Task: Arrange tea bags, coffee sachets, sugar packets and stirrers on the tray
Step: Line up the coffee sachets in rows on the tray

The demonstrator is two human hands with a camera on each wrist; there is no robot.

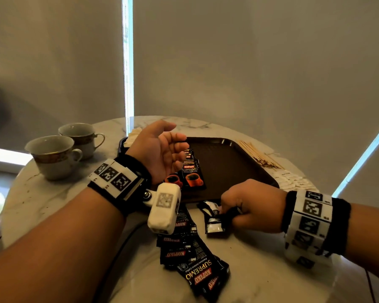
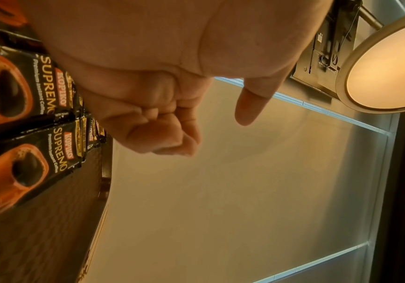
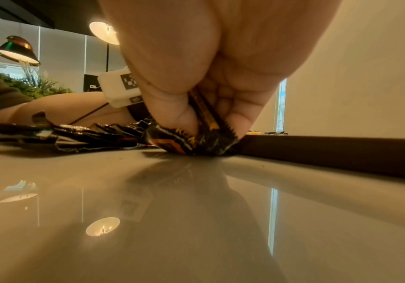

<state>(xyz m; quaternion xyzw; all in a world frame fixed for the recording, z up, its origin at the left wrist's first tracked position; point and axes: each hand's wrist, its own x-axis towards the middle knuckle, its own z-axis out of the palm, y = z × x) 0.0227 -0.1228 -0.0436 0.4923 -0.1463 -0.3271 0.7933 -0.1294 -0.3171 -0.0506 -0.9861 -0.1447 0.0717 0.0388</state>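
Note:
A dark brown tray (image 1: 232, 162) lies on the round marble table, with several black coffee sachets (image 1: 192, 173) overlapped in a row on its left part; the row (image 2: 39, 149) also shows in the left wrist view. My left hand (image 1: 164, 149) hovers palm up over that row, fingers loosely curled and holding nothing. My right hand (image 1: 245, 211) rests on the table just in front of the tray and pinches one coffee sachet (image 1: 212, 217) between thumb and fingers (image 3: 179, 120). More sachets (image 1: 190, 259) lie heaped in front of me.
Two teacups (image 1: 53, 154) stand at the table's left. Wooden stirrers (image 1: 260, 156) and white packets (image 1: 293, 180) lie right of the tray, tan packets (image 1: 136, 134) at its far left corner. A cable runs under my left wrist.

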